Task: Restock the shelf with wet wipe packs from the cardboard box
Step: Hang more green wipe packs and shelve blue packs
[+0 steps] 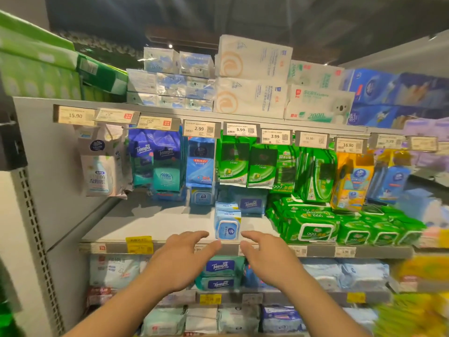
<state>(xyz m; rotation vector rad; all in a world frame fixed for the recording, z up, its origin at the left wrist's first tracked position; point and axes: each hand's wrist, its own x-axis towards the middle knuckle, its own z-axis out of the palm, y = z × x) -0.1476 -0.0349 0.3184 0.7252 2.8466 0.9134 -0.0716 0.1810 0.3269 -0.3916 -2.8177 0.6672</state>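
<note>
Hands: two, left hand (181, 260) and right hand (269, 259). Light-blue wipe packs (227, 224) at the grey shelf (150, 222) front: two, in a row. Green wipe packs (313, 227) in the front row: four visible. Tempo packs (218, 276) stacked below: two. Legible price tags (199, 128): six.

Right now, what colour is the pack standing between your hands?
Light blue pack with a white lid, head view.

Bare shelf (145, 222) floor open at 9 o'clock of blue wipe pack (227, 226); green packs (313, 227) block 3 o'clock.
</note>
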